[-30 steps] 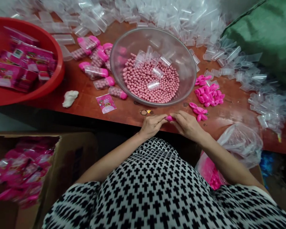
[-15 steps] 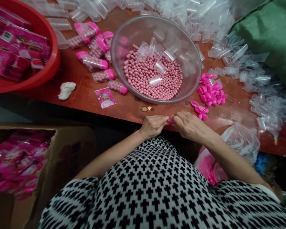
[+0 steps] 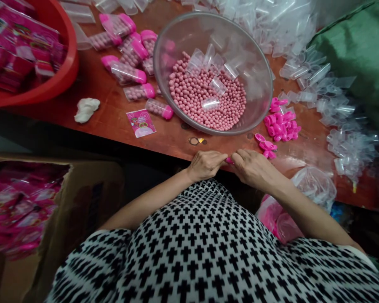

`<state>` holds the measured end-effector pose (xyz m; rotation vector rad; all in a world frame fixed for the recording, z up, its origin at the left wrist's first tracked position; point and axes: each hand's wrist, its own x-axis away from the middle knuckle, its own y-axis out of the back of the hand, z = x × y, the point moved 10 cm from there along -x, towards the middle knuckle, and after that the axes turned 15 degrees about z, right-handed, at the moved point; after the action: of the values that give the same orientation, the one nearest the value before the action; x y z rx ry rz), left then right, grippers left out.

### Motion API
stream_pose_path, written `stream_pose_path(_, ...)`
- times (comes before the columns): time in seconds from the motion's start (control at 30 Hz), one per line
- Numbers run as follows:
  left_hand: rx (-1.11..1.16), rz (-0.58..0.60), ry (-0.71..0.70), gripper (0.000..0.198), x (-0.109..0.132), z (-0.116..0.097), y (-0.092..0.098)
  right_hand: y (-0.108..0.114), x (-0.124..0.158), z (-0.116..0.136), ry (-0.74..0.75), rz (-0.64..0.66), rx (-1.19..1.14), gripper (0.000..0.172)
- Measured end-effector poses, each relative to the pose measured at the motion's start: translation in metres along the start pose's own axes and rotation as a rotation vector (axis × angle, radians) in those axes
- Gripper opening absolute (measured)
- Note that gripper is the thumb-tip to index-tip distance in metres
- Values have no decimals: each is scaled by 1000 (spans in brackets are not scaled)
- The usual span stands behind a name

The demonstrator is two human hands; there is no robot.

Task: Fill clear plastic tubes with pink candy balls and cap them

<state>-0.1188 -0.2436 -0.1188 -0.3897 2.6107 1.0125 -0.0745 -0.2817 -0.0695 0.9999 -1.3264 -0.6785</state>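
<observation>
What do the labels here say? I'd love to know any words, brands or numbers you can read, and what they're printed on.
Nothing can be read with certainty.
Pink printed card: print too small to read.
Pink packets in the red basin: print too blurred to read.

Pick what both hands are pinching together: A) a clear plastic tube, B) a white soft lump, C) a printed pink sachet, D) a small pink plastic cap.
D. The left hand and right hand meet on a small pink plastic cap held between their fingertips.
</observation>
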Motion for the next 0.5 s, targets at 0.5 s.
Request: stream_pose_path(0.5, -28, 23, -33, 28, 1, -6, -2, 3, 11, 3, -17, -32, -12, 21)
